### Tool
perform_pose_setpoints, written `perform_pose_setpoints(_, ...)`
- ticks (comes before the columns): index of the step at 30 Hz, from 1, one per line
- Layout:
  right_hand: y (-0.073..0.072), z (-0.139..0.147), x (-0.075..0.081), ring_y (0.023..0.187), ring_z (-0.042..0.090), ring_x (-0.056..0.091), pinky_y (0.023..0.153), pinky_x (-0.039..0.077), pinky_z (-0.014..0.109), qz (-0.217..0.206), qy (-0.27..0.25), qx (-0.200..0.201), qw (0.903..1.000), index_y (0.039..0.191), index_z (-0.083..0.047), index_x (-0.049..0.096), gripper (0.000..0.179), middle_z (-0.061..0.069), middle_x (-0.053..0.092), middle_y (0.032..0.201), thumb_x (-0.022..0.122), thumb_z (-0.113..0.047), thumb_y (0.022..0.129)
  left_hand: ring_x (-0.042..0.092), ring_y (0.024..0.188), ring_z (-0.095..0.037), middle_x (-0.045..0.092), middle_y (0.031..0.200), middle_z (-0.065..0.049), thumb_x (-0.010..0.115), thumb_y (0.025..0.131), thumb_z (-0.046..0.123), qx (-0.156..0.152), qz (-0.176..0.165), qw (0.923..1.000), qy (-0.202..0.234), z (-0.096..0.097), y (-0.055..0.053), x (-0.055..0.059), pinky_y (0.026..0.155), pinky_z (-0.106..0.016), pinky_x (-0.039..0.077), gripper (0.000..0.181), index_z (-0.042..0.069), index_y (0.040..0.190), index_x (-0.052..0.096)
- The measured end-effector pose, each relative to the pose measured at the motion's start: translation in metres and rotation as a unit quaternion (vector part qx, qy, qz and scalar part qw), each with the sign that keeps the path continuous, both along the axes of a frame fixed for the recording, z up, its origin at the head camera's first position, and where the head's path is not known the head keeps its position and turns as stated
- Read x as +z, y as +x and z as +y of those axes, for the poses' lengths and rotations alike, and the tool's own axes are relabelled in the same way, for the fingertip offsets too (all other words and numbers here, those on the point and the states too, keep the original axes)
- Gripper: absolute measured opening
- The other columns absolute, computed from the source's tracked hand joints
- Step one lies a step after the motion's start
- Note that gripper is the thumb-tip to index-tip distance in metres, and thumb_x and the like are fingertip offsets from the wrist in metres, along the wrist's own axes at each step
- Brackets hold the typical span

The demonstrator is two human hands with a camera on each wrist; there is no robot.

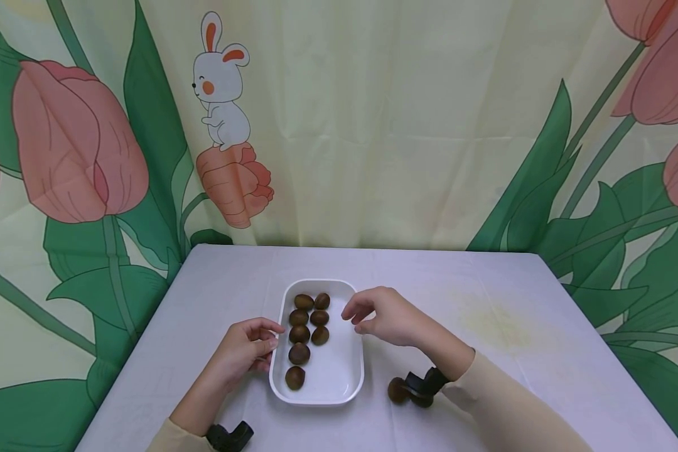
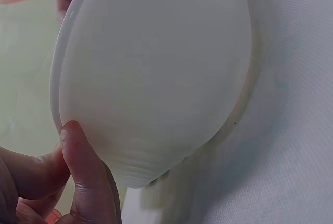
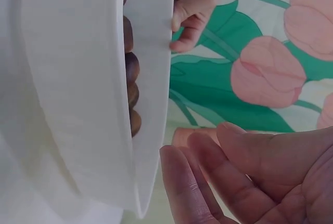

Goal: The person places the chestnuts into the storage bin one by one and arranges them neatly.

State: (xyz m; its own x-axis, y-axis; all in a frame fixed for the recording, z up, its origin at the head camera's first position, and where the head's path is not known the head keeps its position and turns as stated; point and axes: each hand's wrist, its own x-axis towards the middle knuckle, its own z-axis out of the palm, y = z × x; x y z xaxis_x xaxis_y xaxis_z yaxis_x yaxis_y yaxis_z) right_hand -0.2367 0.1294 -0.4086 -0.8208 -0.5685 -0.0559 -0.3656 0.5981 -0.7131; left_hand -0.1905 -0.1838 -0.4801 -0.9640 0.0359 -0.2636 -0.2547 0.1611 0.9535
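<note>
A white rectangular tray (image 1: pixel 339 370) lies on the table with several brown chestnuts (image 1: pixel 299 353) in two columns along its left side. My left hand (image 1: pixel 247 346) grips the tray's left rim, and the thumb (image 2: pixel 83 167) presses the tray's outer wall in the left wrist view. Over the right rim hovers my right hand (image 1: pixel 392 317), its fingers loosely bent and nothing between them. The right wrist view shows those fingers (image 3: pixel 182 187) just beside the rim. To the right of the tray lie a chestnut (image 1: pixel 397 390) and another one, partly hidden by the wrist camera.
A white cloth covers the table (image 1: pixel 424 276). Behind it hangs a curtain (image 1: pixel 373 125) printed with tulips and a rabbit on a carrot. Black wrist cameras (image 1: pixel 230 436) sit on both wrists. A faint yellowish stain (image 1: pixel 497 323) marks the cloth on the right.
</note>
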Motion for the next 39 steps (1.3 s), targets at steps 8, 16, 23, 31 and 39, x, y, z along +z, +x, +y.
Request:
perform_pose_setpoints(8,0.011,0.022,0.002,0.098,0.009,0.073,0.083,0.061,0.031,-0.003,-0.004,-0.012,0.9999,0.110,-0.019,0.079,0.024,-0.007,0.079,0.105,0.078,-0.002,0.093,0.064,0.063,-0.019,0.066,0.089,-0.010,0.072,0.095,-0.008,0.014,-0.004,0.9998,-0.011,0.002,0.000,0.001,0.052,-0.028,0.057,0.026,-0.001,0.119,0.075)
perform_pose_setpoints(16,0.020,0.043,-0.005,0.096,0.010,0.072,0.083,0.059,0.031,-0.016,0.005,-0.031,0.9994,0.107,-0.024,0.079,0.028,-0.007,0.078,0.101,0.078,-0.001,0.091,0.064,0.063,-0.019,0.066,0.089,-0.010,0.072,0.094,-0.009,0.016,-0.005,0.9998,-0.011,0.003,0.001,0.002,0.052,-0.028,0.057,0.026,-0.001,0.119,0.075)
perform_pose_setpoints(23,0.023,0.059,-0.017,0.097,0.011,0.071,0.084,0.058,0.033,-0.026,0.019,-0.040,0.9987,0.108,-0.021,0.079,0.025,0.002,0.079,0.106,0.079,-0.003,0.091,0.063,0.063,-0.019,0.066,0.089,-0.009,0.073,0.094,-0.008,0.012,-0.003,0.9999,-0.011,0.003,0.001,0.001,0.052,-0.028,0.057,0.027,-0.002,0.121,0.074)
perform_pose_setpoints(31,0.028,0.072,-0.029,0.096,0.014,0.073,0.080,0.059,0.027,-0.054,0.020,-0.039,0.9976,0.110,-0.013,0.079,0.023,0.005,0.079,0.107,0.078,-0.001,0.091,0.063,0.063,-0.019,0.066,0.089,-0.010,0.071,0.094,-0.009,0.016,-0.003,0.9998,-0.013,0.003,0.002,0.003,0.052,-0.027,0.057,0.027,-0.002,0.120,0.075)
perform_pose_setpoints(39,0.033,0.079,-0.044,0.091,0.011,0.073,0.081,0.058,0.022,-0.077,0.001,-0.025,0.9967,0.109,-0.010,0.079,0.025,0.004,0.080,0.105,0.078,0.002,0.087,0.063,0.063,-0.018,0.066,0.089,-0.010,0.072,0.094,-0.008,0.018,-0.004,0.9997,-0.015,0.003,0.002,0.003,0.052,-0.027,0.056,0.025,-0.001,0.118,0.075)
